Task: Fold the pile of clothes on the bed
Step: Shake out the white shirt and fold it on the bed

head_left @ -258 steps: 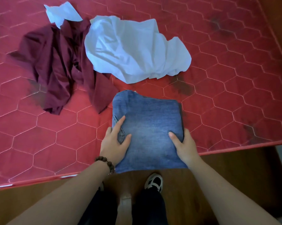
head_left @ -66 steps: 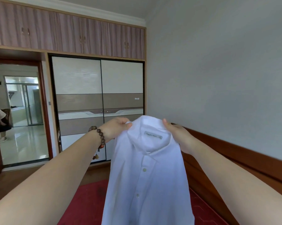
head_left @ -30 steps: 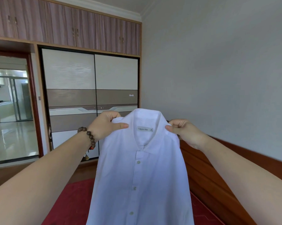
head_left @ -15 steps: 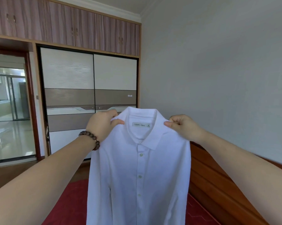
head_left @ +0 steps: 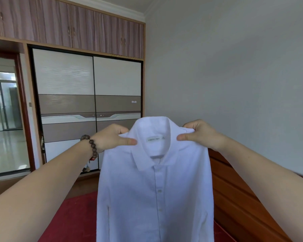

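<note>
A white button-up shirt [head_left: 154, 193] hangs upright in the air in front of me, its front and collar label facing me. My left hand [head_left: 112, 137] pinches the left shoulder beside the collar. My right hand [head_left: 197, 134] pinches the right shoulder in the same way. The shirt is spread flat between both hands and its lower part runs out of the frame. The red bed [head_left: 72, 217] lies below, partly hidden by the shirt and my arms. The other clothes are out of view.
A sliding-door wardrobe [head_left: 87, 105] with wooden upper cabinets stands ahead. An open doorway [head_left: 5, 119] is at the left. A plain wall [head_left: 234, 75] fills the right, with the bed's wooden side board [head_left: 238, 196] under it.
Since the folded jeans lay under my hands, I have lifted the white shirt. Over the last second my hands have spread a little wider along the shoulders, and the shirt hangs flatter.
</note>
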